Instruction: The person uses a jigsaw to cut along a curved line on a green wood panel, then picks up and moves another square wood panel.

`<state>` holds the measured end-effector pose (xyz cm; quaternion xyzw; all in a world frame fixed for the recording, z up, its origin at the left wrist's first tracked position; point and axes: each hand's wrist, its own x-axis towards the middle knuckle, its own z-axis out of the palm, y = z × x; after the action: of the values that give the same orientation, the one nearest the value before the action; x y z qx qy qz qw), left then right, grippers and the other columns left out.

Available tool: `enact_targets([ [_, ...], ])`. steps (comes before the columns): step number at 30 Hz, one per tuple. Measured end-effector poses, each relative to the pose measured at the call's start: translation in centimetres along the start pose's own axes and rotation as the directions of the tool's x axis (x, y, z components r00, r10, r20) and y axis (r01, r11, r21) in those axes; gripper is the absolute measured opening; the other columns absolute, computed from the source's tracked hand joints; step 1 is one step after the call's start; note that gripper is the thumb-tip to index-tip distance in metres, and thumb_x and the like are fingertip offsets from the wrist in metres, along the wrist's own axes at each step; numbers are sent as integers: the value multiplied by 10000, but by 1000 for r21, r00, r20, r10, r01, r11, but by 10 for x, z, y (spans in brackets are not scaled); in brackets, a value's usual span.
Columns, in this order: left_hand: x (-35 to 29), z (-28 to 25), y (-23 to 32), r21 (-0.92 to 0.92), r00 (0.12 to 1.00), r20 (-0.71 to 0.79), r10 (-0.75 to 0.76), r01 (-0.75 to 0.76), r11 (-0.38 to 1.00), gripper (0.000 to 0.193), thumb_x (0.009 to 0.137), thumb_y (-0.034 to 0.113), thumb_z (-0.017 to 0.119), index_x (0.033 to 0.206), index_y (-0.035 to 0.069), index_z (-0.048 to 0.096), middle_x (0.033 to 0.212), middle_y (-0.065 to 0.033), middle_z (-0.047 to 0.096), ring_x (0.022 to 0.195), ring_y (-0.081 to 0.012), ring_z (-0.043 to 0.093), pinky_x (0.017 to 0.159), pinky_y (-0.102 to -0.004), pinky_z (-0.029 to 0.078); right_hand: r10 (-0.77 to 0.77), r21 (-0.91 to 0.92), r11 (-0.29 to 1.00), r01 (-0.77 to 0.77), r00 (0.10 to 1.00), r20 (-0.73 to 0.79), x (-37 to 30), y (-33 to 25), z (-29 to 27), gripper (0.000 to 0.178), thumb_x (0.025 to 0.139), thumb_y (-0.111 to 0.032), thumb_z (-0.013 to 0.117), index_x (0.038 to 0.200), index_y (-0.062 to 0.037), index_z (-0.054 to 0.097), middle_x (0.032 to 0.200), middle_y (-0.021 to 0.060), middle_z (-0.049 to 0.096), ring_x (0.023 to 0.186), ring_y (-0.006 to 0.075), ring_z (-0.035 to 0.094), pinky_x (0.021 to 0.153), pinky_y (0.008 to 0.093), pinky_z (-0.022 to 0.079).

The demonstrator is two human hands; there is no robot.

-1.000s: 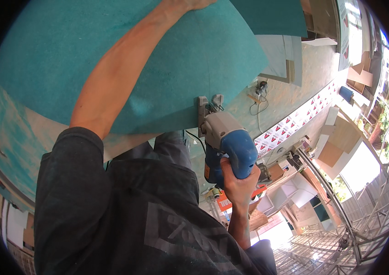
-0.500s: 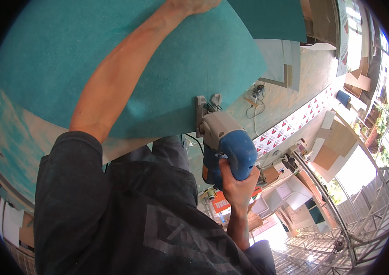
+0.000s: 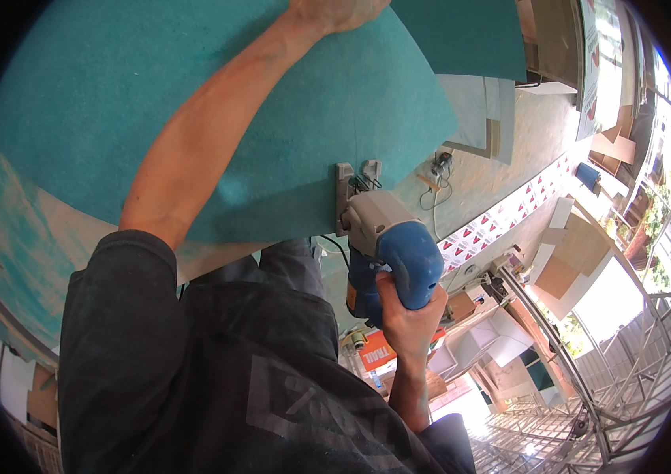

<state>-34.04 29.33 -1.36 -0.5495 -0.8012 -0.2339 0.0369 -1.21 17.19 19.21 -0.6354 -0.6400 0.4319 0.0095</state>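
Note:
A large green sheet [image 3: 114, 118] lies before me, with a faint line running across it away from the tool. My right hand [image 3: 412, 320] is wrapped round the handle of a blue and grey jigsaw [image 3: 412, 257]. The jigsaw's metal shoe [image 3: 343, 197] rests on the sheet near its close edge, and its blade is hidden. Farther out, my left hand [image 3: 335, 12] lies on the sheet at the top edge of the view. Its fingers reach to the right and are partly cut off by the frame. A black cord [image 3: 331, 241] hangs beside the jigsaw.
Another dark green sheet [image 3: 466, 35] lies beyond, with pale offcuts [image 3: 466, 103] next to it. A corded plug [image 3: 441, 164] lies on the floor to the right. An orange box [image 3: 377, 350] and a white patterned strip [image 3: 501, 213] are also at right.
The background at right has shifted slightly in view. Both hands and the jigsaw keep nearly the same places on the sheet.

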Motion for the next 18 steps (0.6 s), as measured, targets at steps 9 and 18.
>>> enact_targets([
  [9, 0, -3, 1, -27, 1000, 2, -18, 18, 999, 420, 1014, 315, 544, 1000, -39, 769, 1113, -185, 741, 1173, -336, 626, 1162, -453, 353, 10, -6, 1000, -10, 1000, -6, 3, -6, 1, 84, 851, -68, 746, 840, 1, 700, 683, 0, 647, 670, 47, 570, 623, 256, 470],
  [18, -1, -4, -5, -70, 1000, -13, -26, 25, 997, 398, 1002, 298, 551, 993, -35, 769, 1116, -192, 736, 1188, -356, 617, 1171, -462, 343, -23, -13, 1000, 23, 1000, 10, 8, -11, 1, 104, 865, -93, 745, 819, -12, 698, 649, -14, 631, 583, 68, 573, 565, 249, 444],
])
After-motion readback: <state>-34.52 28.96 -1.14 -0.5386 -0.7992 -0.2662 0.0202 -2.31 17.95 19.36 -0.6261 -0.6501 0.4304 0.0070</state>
